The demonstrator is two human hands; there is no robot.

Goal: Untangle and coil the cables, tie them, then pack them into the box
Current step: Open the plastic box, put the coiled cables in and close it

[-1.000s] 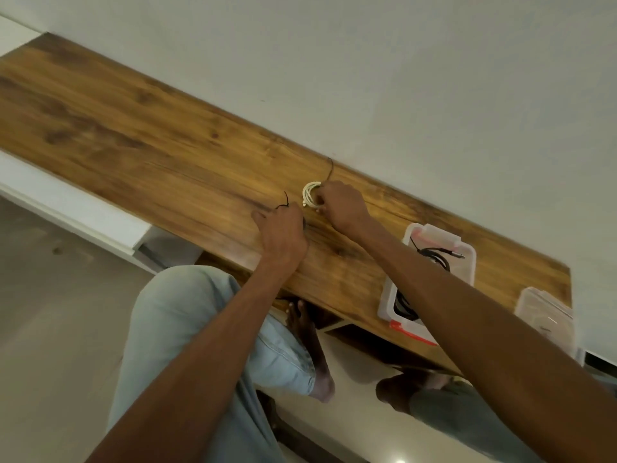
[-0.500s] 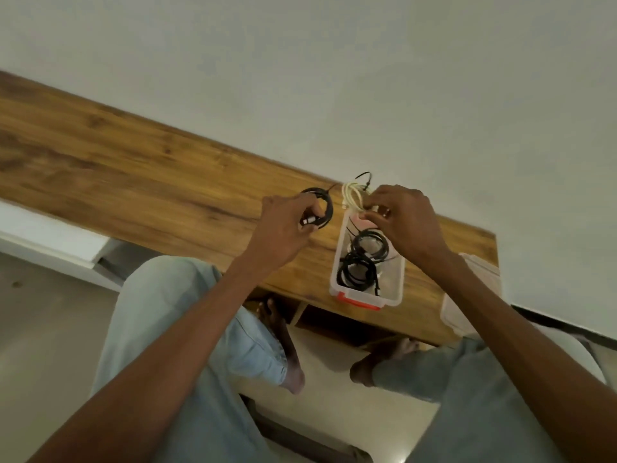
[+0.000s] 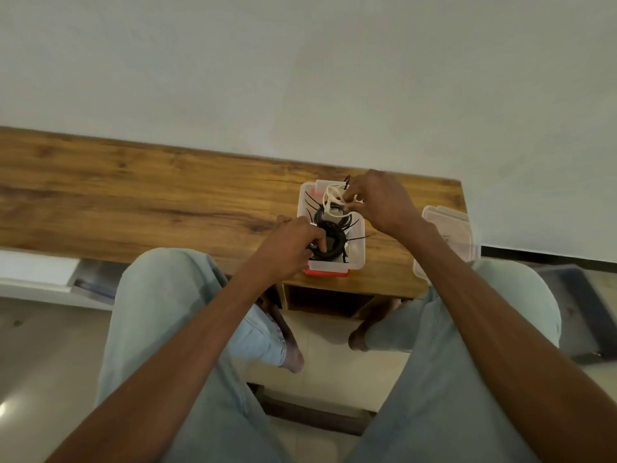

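Observation:
A clear plastic box [image 3: 357, 259] with a red front latch stands near the wooden table's front edge and holds coiled black cables. My left hand [image 3: 288, 243] grips a coiled black cable [image 3: 334, 238] at the box's near end, low inside it. My right hand [image 3: 380, 202] pinches a coiled cream-white cable [image 3: 329, 202] over the box's far end. Black tie ends stick out from the coils.
The box's clear lid [image 3: 447, 235] lies on the table's right end, past my right wrist. The wooden table [image 3: 150, 202] runs left along a white wall. My knees are under the table's front edge.
Both hands carried their coils from the middle of the table to the box and have lowered them into it. The view has swung right, so the box now sits in the centre.

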